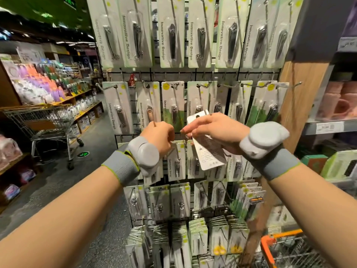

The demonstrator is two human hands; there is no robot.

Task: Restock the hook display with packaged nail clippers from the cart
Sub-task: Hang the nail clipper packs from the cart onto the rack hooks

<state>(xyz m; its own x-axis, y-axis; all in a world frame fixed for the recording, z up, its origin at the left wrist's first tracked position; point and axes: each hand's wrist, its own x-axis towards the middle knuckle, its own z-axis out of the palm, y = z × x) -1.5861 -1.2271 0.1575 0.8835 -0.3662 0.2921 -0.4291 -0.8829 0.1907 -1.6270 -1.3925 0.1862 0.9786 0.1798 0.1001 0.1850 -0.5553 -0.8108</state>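
Black wire hook display (pixel 195 74), carded clippers hanging. Right hand (pixel 214 130) pinches white carded nail clipper package (pixel 207 149), back-side out. Left hand (pixel 159 137) curled at a hook; grasp hidden.

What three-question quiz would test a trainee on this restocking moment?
1. True or false: the right hand holds a clipper pack with its printed back toward the camera.
2. Which is the left hand doing? A) pushing the steel cart B) reaching into the orange cart C) working at a hook in the display's third row, fingers curled
3. Fill in: the held pack's hang hole points ____.

Key: 1 true; 2 C; 3 up
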